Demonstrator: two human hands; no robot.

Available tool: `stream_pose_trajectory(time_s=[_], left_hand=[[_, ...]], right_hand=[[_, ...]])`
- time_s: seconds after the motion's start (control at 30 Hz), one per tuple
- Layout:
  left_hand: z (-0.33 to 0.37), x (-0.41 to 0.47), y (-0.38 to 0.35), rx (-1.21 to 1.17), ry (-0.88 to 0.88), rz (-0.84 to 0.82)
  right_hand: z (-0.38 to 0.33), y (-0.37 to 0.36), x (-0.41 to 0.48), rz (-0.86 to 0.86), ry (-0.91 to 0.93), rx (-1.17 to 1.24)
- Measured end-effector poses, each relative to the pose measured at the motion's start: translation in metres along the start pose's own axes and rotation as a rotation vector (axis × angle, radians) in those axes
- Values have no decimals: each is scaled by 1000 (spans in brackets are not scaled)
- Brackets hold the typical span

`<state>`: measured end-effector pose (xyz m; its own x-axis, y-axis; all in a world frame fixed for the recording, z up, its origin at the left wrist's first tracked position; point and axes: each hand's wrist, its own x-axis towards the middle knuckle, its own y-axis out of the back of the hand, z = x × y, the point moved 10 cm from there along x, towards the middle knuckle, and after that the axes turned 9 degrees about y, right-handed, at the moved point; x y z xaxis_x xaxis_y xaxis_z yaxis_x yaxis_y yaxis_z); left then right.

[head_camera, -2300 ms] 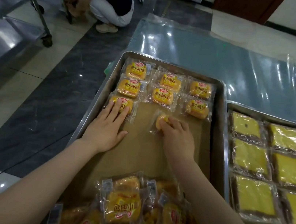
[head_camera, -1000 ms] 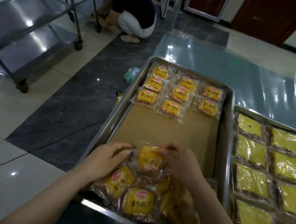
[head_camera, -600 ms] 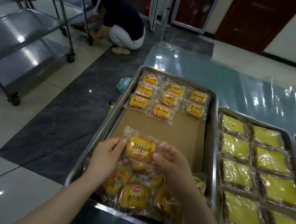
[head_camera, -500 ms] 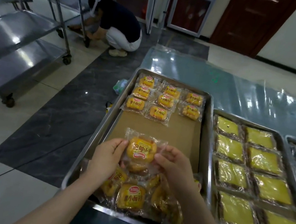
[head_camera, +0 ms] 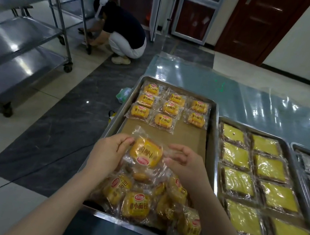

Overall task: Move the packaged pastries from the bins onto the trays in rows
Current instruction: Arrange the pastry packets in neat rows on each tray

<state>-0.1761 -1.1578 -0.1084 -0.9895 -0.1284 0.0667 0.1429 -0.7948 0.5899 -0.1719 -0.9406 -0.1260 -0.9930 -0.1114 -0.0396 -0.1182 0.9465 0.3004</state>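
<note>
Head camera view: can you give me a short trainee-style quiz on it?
1. True or false: the left hand holds nothing.
2. How many orange plastic-wrapped pastries lie in rows at the far end of the shiny steel tray?
3. Which column of those rows is one short? A left, B middle, C right.
Key: 1 false, it pinches an orange wrapped pastry packet; 2 eight; 3 C.

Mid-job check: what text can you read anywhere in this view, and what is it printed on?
"小面包": on the laid-out pastries at the far end of the tray.
"小面包": on a pack in the near pile.
"小面包", upside down: on the held pack pinched by the left hand.
Red oval logos: too small to read.
Yellow square packs: no text visible.
</note>
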Motion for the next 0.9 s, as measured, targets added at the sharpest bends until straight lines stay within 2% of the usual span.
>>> stream_pose_trajectory(time_s=[0.13, 0.2, 0.23, 0.3, 0.37, 0.43, 0.5, 0.57, 0.63, 0.67, 0.73, 0.8, 0.9], left_hand=[[25, 5, -22, 52, -141, -261], [32, 8, -28, 23, -147, -292], [29, 12, -28, -10, -108, -272], [13, 18, -30, -79, 15, -206], [-5, 19, -39, -7, 97, -184], [-20, 11, -61, 133, 127, -260], [-25, -2, -88, 220, 112, -405], [-24, -17, -116, 357, -6, -544], [-24, -23, -134, 545, -167, -567], [-26, -24, -138, 607, -203, -555], [-35, -19, -141, 665, -202, -543], [-40, -9, -143, 703, -210, -525], [-42, 11, -143, 709, -215, -525]], right_hand=[[-17, -19, 8, -236, 114, -299], [-16, -33, 13, -314, 119, -318], [-11, -33, 17, -296, 102, -283], [11, -13, 25, -138, 20, -146], [46, 25, 27, 131, -114, -22], [81, 64, 22, 372, -240, 41], [107, 82, 21, 412, -324, 28], [118, 81, 27, 212, -369, -265], [123, 77, 31, 64, -336, -626], [118, 77, 33, 61, -278, -766], [96, 70, 43, 54, -43, -996], [89, 51, 57, -99, 154, -1043], [110, 28, 69, -366, 179, -961]])
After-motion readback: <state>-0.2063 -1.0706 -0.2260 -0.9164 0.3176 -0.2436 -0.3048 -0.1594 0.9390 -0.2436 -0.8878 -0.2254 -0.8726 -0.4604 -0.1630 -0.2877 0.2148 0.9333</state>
